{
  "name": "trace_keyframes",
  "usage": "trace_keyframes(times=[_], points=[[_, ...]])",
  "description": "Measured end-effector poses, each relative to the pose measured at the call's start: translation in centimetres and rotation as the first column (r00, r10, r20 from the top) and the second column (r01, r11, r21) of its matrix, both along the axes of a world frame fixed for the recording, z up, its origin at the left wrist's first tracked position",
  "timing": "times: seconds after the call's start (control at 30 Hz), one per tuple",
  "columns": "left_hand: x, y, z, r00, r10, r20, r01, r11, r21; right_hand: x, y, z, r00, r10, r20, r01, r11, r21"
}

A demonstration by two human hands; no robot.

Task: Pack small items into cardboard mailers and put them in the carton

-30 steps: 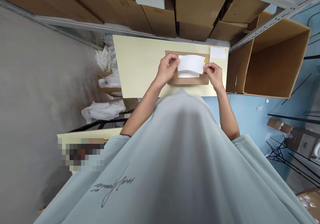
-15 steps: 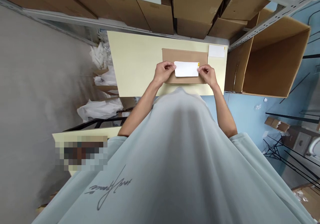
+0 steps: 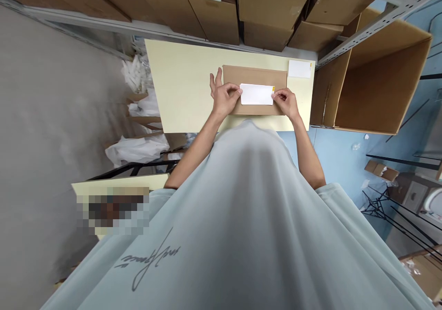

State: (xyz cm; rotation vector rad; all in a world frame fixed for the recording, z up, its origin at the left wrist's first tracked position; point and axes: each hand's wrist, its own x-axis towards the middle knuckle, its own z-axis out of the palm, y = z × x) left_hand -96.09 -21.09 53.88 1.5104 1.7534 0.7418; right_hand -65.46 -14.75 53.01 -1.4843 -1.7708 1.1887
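Note:
A white rectangular card or label stack (image 3: 256,94) with a small yellow mark at its right end is held between my two hands. My left hand (image 3: 224,96) pinches its left edge with thumb and forefinger, the other fingers raised and spread. At the opposite end, my right hand (image 3: 286,102) pinches the edge near the yellow mark. Underneath lies a flat brown cardboard piece or box (image 3: 255,74); I cannot tell whether the white piece touches it. Both rest over a pale yellow tabletop (image 3: 186,84).
Another white piece with a yellow mark (image 3: 299,69) lies at the table's back right corner. A large open cardboard box (image 3: 376,89) stands to the right. Closed cartons (image 3: 272,3) fill the shelf behind. White plastic bags (image 3: 138,150) sit in boxes at left.
The remaining fingers of my left hand have lifted and spread, while its pinch stays on the white piece. My right hand keeps nearly the same place.

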Motion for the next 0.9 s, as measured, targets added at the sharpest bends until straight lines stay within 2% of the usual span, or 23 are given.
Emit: trace_keyframes(times=[0.1,0.3,0.5,0.63,0.77,0.9], points=[[-0.1,0.0,-0.6,0.999,-0.01,-0.031,0.009,1.0,-0.005,0.1,0.0,0.0,1.0,0.018,0.009,-0.018,1.0,0.005],[-0.3,-0.3,-2.3,0.994,0.092,0.063,-0.093,0.996,0.003,0.1,-0.2,0.0,0.999,0.031,0.016,-0.032,0.999,0.03],[-0.3,-0.2,-3.1,0.991,0.103,0.089,-0.1,0.994,-0.033,-0.1,-0.7,0.2,0.998,0.022,0.067,-0.027,0.998,0.064],[-0.2,-0.2,-3.0,0.985,0.114,0.129,-0.106,0.992,-0.069,-0.2,-1.0,0.3,0.996,0.021,0.088,-0.028,0.996,0.081],[0.0,-0.2,-2.2,0.981,0.125,0.151,-0.112,0.989,-0.092,-0.2,-1.2,0.2,0.995,0.018,0.098,-0.027,0.995,0.092],[0.3,-0.1,-1.6,0.997,0.032,0.068,-0.026,0.996,-0.081,-0.4,-1.4,0.7,0.996,-0.002,0.092,-0.004,0.998,0.07]])
